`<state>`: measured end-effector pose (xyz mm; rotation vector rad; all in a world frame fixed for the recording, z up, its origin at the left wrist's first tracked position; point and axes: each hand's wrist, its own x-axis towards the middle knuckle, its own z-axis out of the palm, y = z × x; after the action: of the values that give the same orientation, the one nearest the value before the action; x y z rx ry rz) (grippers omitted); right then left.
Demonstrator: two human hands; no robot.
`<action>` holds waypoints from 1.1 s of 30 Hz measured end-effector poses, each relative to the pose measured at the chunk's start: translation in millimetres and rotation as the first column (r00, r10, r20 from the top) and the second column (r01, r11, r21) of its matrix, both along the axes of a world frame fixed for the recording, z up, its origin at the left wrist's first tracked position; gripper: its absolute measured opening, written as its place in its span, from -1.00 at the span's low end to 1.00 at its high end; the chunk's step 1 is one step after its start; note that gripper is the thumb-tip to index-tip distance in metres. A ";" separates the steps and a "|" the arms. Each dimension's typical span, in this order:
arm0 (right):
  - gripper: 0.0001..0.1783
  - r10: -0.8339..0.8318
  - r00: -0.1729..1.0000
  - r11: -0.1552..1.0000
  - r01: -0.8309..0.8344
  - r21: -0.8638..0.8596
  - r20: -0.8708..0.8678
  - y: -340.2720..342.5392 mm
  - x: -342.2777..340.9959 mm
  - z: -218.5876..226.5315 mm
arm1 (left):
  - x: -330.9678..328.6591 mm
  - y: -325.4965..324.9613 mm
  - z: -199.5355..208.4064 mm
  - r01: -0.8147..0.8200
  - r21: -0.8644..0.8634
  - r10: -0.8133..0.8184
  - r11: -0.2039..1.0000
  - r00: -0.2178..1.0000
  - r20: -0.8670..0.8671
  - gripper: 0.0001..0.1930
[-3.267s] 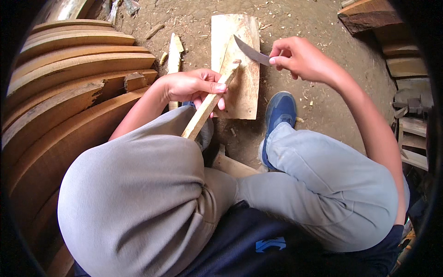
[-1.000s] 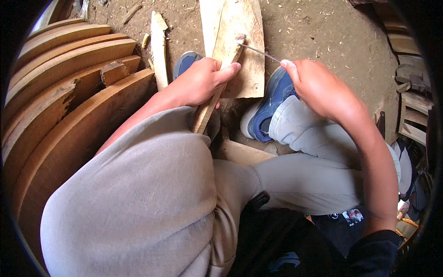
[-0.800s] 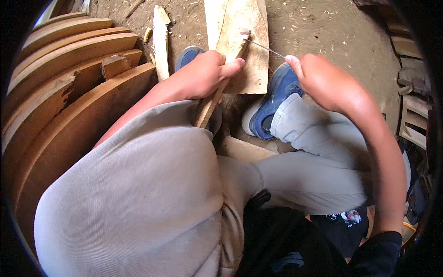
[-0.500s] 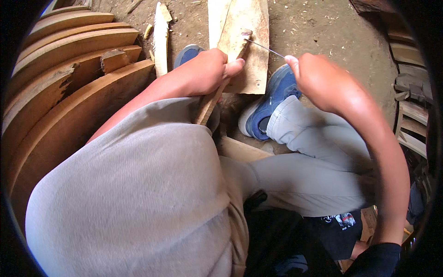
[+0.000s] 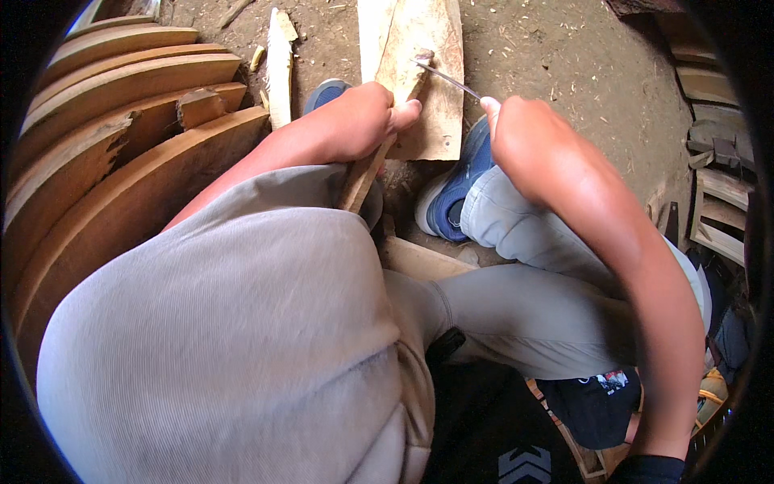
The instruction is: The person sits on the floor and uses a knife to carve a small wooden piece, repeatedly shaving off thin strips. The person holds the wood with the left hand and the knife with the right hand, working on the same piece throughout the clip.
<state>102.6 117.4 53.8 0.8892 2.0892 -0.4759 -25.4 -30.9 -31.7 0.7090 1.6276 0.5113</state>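
My left hand (image 5: 367, 121) is closed around a narrow strip of wood (image 5: 409, 78), which slants from beside my knee up over a wide pale board (image 5: 441, 121). The strip's far end looks pale and freshly cut. My right hand (image 5: 524, 141) grips a knife whose handle is hidden in the fist. Seen almost edge-on, the thin metal blade (image 5: 453, 81) reaches left to the strip's far end and appears to touch it.
Curved wooden planks (image 5: 129, 73) stand in a row at the left. A splintered wood offcut (image 5: 280, 68) and shavings lie on the dirt floor (image 5: 556, 56). My blue shoes (image 5: 476, 169) flank the board. At the right edge are more wooden pieces (image 5: 720, 211).
My right hand has moved a little left, carrying the blade further across the strip's far end. My left hand still grips the strip in nearly the same place.
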 end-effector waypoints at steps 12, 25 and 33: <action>-0.43 -0.092 0.982 0.994 0.100 0.038 -0.167 -27.2 13.9 -6.8 | -4.4 -7.4 7.8 -0.071 -0.048 0.076 0.996 0.991 0.110 -0.39; -0.37 0.130 0.979 0.988 -0.142 -0.068 -0.157 18.5 5.2 -6.1 | -1.9 -10.2 7.3 -0.114 -0.063 0.120 0.991 0.988 0.095 -0.41; -0.42 0.270 0.963 0.962 -0.271 -0.034 -0.027 26.0 -9.5 -1.3 | -0.4 -2.3 -9.7 0.015 0.079 -0.013 0.997 1.000 -0.026 -0.39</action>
<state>93.0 143.4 52.5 0.5667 2.1732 -0.3787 -25.8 -33.2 -41.4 0.7887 1.6322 0.5612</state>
